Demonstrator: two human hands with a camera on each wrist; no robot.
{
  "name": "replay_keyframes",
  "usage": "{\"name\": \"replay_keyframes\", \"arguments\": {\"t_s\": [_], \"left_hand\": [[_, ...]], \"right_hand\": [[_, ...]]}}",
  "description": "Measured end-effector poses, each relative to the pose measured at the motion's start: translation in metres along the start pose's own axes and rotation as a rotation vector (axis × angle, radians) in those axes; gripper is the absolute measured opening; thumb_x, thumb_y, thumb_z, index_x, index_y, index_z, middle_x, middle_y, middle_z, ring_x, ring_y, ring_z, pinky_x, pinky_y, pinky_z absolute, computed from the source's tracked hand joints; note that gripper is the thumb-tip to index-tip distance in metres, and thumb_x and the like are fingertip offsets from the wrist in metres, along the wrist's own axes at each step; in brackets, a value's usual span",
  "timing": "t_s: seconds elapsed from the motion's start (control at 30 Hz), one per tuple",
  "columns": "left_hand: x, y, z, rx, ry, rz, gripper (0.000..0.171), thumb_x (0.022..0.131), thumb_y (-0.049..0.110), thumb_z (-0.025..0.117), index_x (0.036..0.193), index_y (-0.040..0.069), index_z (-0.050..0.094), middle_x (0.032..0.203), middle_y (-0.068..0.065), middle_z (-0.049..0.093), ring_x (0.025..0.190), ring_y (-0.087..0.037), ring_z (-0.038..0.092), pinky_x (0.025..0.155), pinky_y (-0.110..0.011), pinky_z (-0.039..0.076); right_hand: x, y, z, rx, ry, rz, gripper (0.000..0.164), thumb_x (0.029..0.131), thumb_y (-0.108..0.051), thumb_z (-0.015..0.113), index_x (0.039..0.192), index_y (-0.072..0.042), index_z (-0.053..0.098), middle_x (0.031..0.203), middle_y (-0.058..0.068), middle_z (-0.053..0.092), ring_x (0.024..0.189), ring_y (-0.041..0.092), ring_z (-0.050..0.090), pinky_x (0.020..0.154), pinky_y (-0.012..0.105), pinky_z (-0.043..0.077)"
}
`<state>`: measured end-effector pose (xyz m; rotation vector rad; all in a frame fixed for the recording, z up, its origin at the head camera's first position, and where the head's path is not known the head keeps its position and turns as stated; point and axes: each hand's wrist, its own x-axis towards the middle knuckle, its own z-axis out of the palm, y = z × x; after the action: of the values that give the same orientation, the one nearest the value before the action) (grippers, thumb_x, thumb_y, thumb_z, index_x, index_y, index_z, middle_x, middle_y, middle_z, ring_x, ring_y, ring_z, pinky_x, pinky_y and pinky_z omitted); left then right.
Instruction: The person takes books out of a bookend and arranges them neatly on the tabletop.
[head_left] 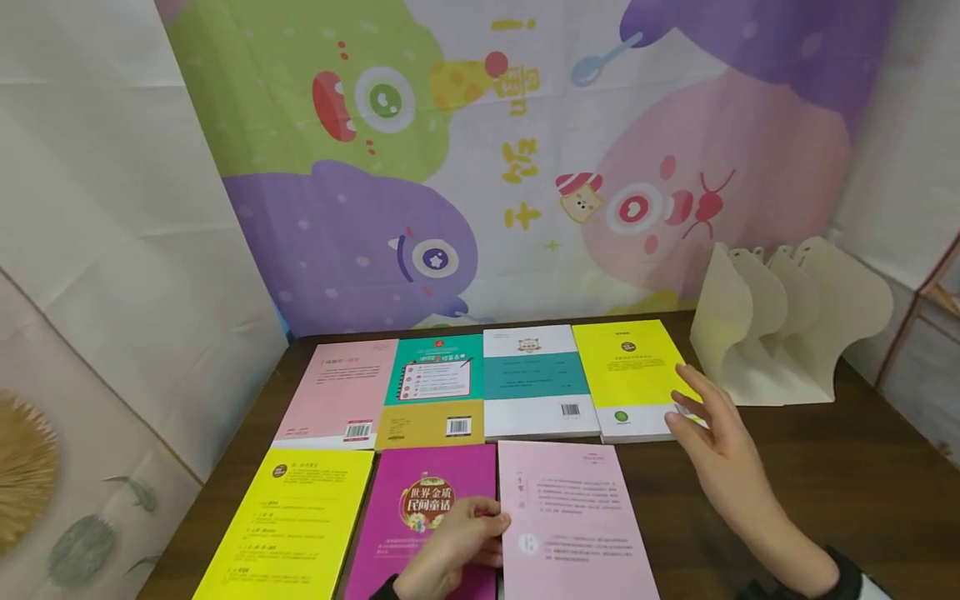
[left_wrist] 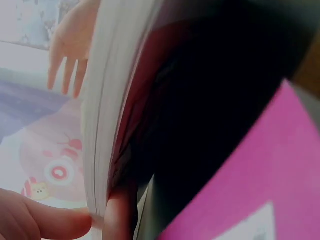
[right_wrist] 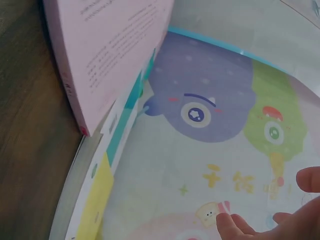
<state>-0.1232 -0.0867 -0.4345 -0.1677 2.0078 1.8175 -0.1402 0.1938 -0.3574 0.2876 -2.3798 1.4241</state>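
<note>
My left hand [head_left: 459, 542] pinches the left edge of a light pink book [head_left: 573, 521] in the front row. The left wrist view shows the thumb and a finger on either side of its page block [left_wrist: 107, 110]. The magenta book [head_left: 442, 475] lies beneath that hand, partly covered. My right hand [head_left: 723, 458] hovers with fingers spread, holding nothing, near the right edge of a yellow and white book [head_left: 628, 367] in the back row. In the right wrist view the light pink book [right_wrist: 115, 45] appears raised from the table, and part of the right hand [right_wrist: 280, 225] shows.
A pink book [head_left: 337, 387], a green and ochre book [head_left: 435, 421] and a white and teal book [head_left: 536, 375] fill the back row. A yellow book [head_left: 288, 517] lies front left. A cream divided bookstand [head_left: 787, 333] stands back right on the dark table [head_left: 847, 483], before a cartoon cloth [head_left: 525, 275].
</note>
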Motion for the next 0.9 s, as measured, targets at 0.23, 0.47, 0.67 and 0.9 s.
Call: {"name": "replay_keyframes", "arguments": {"t_s": [0.23,0.47,0.67,0.9], "left_hand": [[0.004,-0.001,-0.004,0.035,-0.006,-0.032,0.025,0.085,0.005,0.055,0.104,-0.010,0.052,0.075,-0.006,0.062,0.057,-0.009,0.058,0.056,-0.027,0.053],[-0.001,0.007,0.000,0.097,-0.011,0.006,0.038,0.081,0.006,0.060,0.111,-0.015,0.053,0.087,-0.013,0.065,0.075,-0.021,0.065,0.068,-0.036,0.055],[-0.009,0.017,0.004,0.234,0.050,0.043,0.041,0.082,0.014,0.063,0.111,-0.014,0.056,0.095,-0.015,0.064,0.078,-0.022,0.066,0.069,-0.037,0.054],[-0.019,0.033,0.000,0.346,0.094,0.156,0.050,0.083,0.020,0.063,0.118,-0.014,0.052,0.109,-0.024,0.061,0.084,-0.030,0.066,0.073,-0.042,0.053]], "right_hand": [[-0.001,0.003,0.002,0.017,-0.006,-0.030,0.054,0.091,-0.011,0.054,0.141,-0.016,0.033,0.142,0.011,0.030,0.110,-0.003,0.044,0.085,0.002,0.036],[-0.004,0.004,0.004,0.005,-0.002,-0.023,0.054,0.091,-0.010,0.054,0.141,-0.014,0.033,0.142,0.011,0.031,0.113,0.009,0.047,0.085,0.002,0.036],[-0.006,0.002,0.010,-0.010,-0.032,-0.029,0.057,0.090,-0.013,0.056,0.141,-0.020,0.031,0.142,0.009,0.032,0.119,0.031,0.045,0.088,0.002,0.033],[-0.005,-0.002,0.020,-0.067,-0.036,-0.054,0.059,0.090,-0.017,0.057,0.142,-0.025,0.030,0.144,0.007,0.031,0.123,0.029,0.041,0.092,0.001,0.027]]}}
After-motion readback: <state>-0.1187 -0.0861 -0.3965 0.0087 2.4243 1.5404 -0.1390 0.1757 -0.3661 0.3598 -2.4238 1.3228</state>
